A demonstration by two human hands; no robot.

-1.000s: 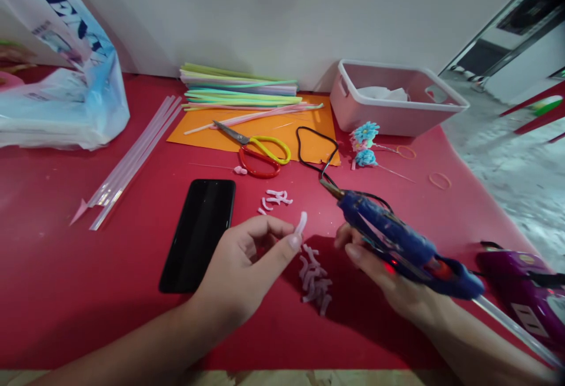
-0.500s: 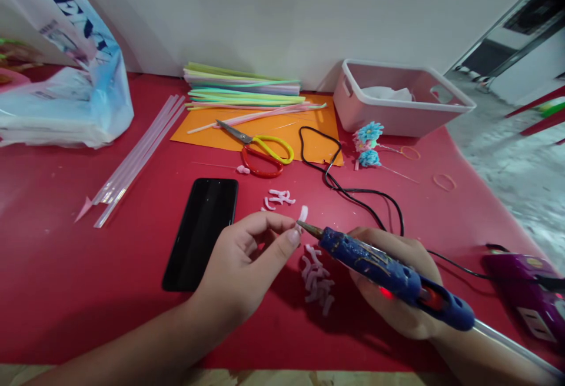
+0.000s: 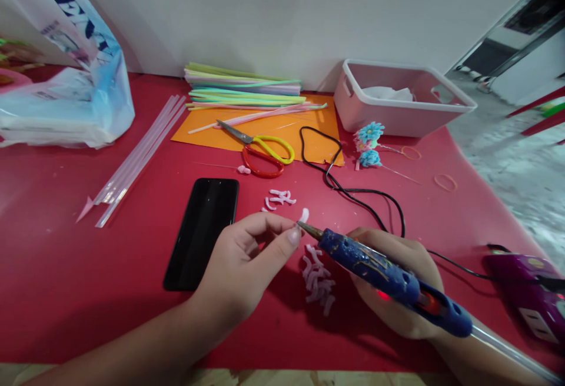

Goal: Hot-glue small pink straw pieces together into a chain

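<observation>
My left hand (image 3: 247,265) pinches a small pale pink straw piece (image 3: 303,215) between thumb and forefinger, just above the red table (image 3: 66,268). My right hand (image 3: 399,283) grips a blue hot glue gun (image 3: 388,277). Its metal nozzle tip (image 3: 309,230) touches the base of the pink piece. A clear glue stick juts from the gun's back toward the lower right. Below the nozzle lies a heap of several pink straw pieces (image 3: 318,280).
A black phone (image 3: 203,232) lies left of my left hand. Scissors (image 3: 260,150) rest on orange paper (image 3: 265,130) by stacked straws (image 3: 245,89). Clear glue sticks (image 3: 136,159), a plastic bag (image 3: 62,80), a pink bin (image 3: 397,100), blue straw flowers (image 3: 367,145) and a purple device (image 3: 527,289) surround them.
My right hand swung the glue gun down and left, bringing its nozzle from above the table to the pink piece; in the last half second both hands barely moved.
</observation>
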